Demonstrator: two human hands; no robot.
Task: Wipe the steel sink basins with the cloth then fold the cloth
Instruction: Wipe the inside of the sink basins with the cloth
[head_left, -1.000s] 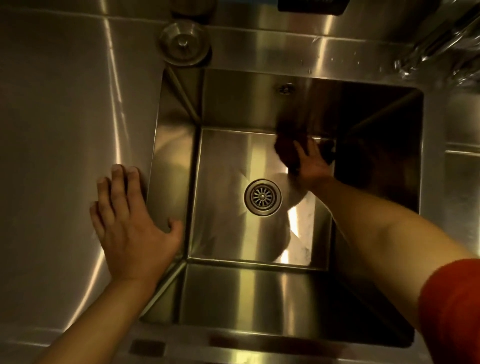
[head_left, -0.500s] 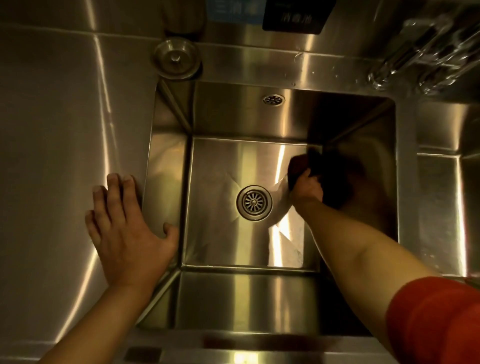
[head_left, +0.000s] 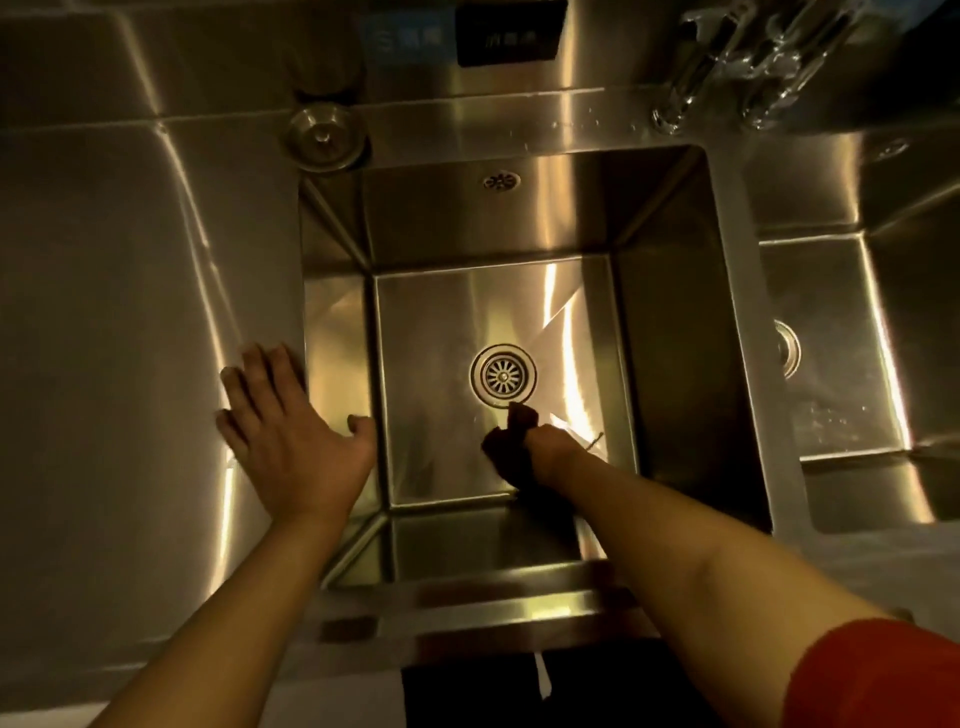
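Steel everywhere, warm-lit and streaked with glare: the middle basin fills the view, its round drain strainer near the centre of the floor. The right hand is down on that floor at about five o'clock from the strainer, clenched round a dark cloth that bunches out past the knuckles and nearly reaches the strainer's rim. A second ago the same hand was pressing the cloth at the far right of the floor, up against the back wall at roughly one o'clock from the strainer; half a second ago it was level with the strainer at three o'clock. So the stroke has swept down the right side of the floor toward the near wall. The left hand has stayed flat, fingers spread and grasping nothing, on the steel surface at nine o'clock from the basin, thumb over the basin's edge, bracing. My reading is that the right strip of this floor is now covered, while the left half, the walls and the second basin at three o'clock are left to do, and the folding is well off. A loose sink plug sits on the ledge at eleven o'clock, and the taps at one o'clock.
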